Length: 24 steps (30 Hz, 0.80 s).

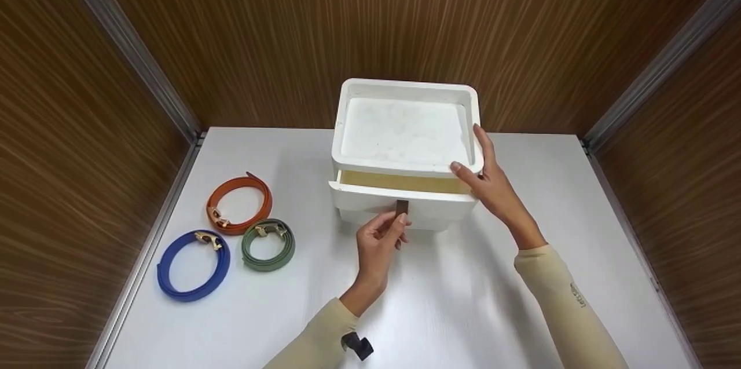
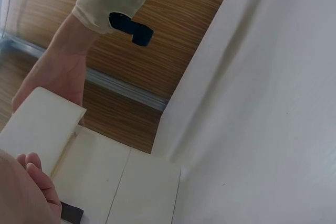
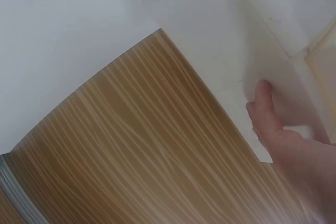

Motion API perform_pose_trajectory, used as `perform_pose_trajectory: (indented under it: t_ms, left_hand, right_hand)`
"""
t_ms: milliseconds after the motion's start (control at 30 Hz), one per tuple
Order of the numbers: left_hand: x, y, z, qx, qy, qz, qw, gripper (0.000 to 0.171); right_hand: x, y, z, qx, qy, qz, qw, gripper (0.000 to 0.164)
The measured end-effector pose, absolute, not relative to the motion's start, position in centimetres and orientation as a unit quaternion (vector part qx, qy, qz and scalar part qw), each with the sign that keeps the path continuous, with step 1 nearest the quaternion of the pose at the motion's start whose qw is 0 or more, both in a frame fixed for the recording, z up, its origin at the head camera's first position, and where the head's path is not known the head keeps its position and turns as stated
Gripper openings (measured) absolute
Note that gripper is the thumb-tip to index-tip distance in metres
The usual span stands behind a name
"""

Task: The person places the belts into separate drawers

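A white drawer unit [image 1: 405,86] with a shallow tray-like top stands against the back wall. Its upper drawer [image 1: 370,200] is pulled partly out, with a yellowish inside showing through the gap. My left hand [image 1: 379,241] pinches the dark pull tab [image 1: 402,207] on the drawer front between thumb and fingers; the tab also shows beside that hand in the left wrist view. At the unit's right front corner, my right hand [image 1: 492,183] holds the rim, thumb on top and fingers along the side. The right wrist view shows these fingers [image 3: 264,98] against the white side wall.
On the white table [image 1: 312,322], left of the unit, lie three coiled belts with gold buckles: an orange belt [image 1: 267,204], a blue belt [image 1: 168,279] and a green belt [image 1: 269,265]. Wood-grain panels [image 1: 278,39] with metal corner strips enclose the table at the back and sides.
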State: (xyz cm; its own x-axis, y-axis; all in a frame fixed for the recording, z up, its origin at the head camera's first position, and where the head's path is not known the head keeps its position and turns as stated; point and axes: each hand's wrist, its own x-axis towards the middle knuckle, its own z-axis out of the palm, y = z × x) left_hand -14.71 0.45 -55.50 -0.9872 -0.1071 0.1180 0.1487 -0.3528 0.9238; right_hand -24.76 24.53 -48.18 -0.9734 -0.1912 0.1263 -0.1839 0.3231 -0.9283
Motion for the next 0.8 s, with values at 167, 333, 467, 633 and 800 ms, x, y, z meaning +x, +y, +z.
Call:
perform_pose_trajectory:
  t_ms: [167, 333, 467, 633, 800]
  left_hand:
    - [-14.5, 0.3, -55.6, -0.026, -0.572, -0.816, 0.087, 0.018]
    - [-14.4, 0.1, -55.8, -0.028, -0.582, -0.807, 0.096, 0.013]
    - [-14.3, -0.1, -56.1, -0.033, -0.594, -0.797, 0.106, 0.010]
    - [-13.8, -0.1, -56.5, -0.049, -0.610, -0.779, 0.133, 0.006]
    - [-13.5, 0.0, -56.5, -0.067, -0.617, -0.770, 0.151, 0.004]
  right_hand:
    - [-24.9, 24.7, -48.2, -0.121, 0.806, -0.579, 0.004, 0.092]
    - [-25.0, 24.7, -48.4, -0.123, 0.805, -0.581, 0.008, 0.090]
    - [-25.1, 24.7, -48.6, -0.123, 0.804, -0.582, 0.010, 0.088]
    - [-25.3, 24.7, -48.9, -0.116, 0.802, -0.585, 0.010, 0.087]
    - [-25.5, 24.9, -48.9, -0.116, 0.798, -0.591, 0.012, 0.087]
